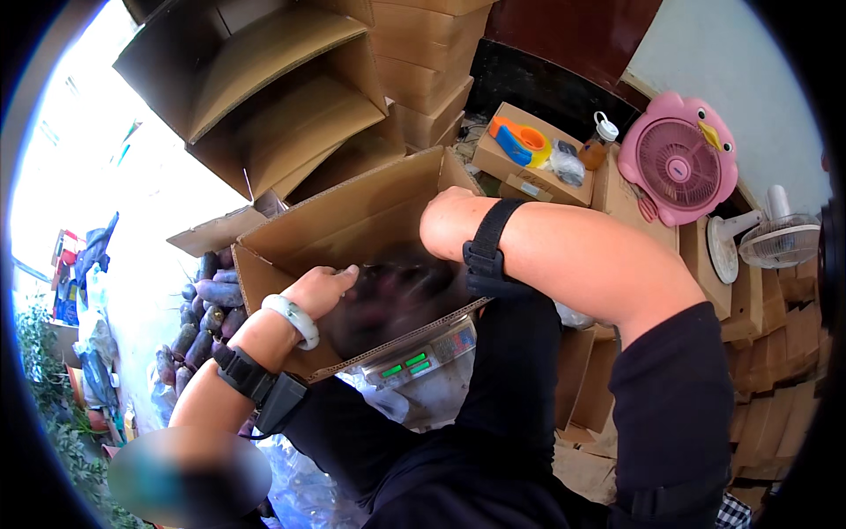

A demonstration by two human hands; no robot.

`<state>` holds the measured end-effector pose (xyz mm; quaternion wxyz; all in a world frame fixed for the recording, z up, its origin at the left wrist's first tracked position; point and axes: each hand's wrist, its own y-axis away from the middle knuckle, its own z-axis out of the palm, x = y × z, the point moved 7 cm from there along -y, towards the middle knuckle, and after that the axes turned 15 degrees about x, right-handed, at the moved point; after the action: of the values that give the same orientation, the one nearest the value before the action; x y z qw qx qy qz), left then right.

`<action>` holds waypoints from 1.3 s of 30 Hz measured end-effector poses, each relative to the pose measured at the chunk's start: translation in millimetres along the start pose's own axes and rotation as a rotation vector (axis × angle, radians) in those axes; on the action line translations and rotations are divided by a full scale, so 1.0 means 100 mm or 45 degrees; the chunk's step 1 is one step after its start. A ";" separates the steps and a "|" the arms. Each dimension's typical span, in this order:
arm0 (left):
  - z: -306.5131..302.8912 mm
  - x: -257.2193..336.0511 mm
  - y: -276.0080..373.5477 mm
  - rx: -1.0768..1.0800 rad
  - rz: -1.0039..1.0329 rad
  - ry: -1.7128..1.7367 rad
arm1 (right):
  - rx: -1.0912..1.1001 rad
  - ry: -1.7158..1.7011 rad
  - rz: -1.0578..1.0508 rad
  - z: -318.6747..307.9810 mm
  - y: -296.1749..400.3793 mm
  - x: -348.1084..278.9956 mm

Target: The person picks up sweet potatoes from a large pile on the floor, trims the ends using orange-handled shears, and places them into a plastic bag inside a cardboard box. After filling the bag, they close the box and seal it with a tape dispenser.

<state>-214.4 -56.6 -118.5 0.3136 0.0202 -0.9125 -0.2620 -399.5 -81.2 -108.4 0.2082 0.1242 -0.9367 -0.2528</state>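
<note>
An upright cardboard box (344,211) with its top open rests on a digital scale (423,360) whose green displays are lit. Dark reddish-purple contents (396,297), blurred and seemingly under clear plastic, lie in the box. My left hand (324,291), below a pale bangle, reaches over the box's left side; its thumb is raised, and its other fingers are partly hidden. At the box's right end is my right hand (449,215), bent down at the wrist, with its fingers out of sight behind it. Dark purple root vegetables (221,294) are heaped left of the box.
Open cartons (284,86) are stacked behind the box, beside a taller stack (429,59). A tape dispenser (529,140) and a bottle (598,142) stand at the back right, near a pink fan (681,162) and a white fan (780,241). Flattened cardboard (773,370) lies far right.
</note>
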 end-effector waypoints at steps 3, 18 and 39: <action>-0.01 -0.06 0.01 0.003 -0.023 0.047 | 0.070 0.056 -0.252 -0.11 0.11 -0.12; 0.09 -0.25 -0.15 0.020 0.051 0.143 | -0.292 -0.863 0.163 0.00 0.19 -0.25; 0.23 -0.24 -0.04 -0.119 -0.365 0.801 | -0.487 -2.479 -0.010 0.26 -0.40 -1.18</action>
<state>-209.0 -44.4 -148.6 0.5400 0.2134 -0.7461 -0.3259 -302.5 -63.9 -188.3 -0.6364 -0.1702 -0.6420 -0.3922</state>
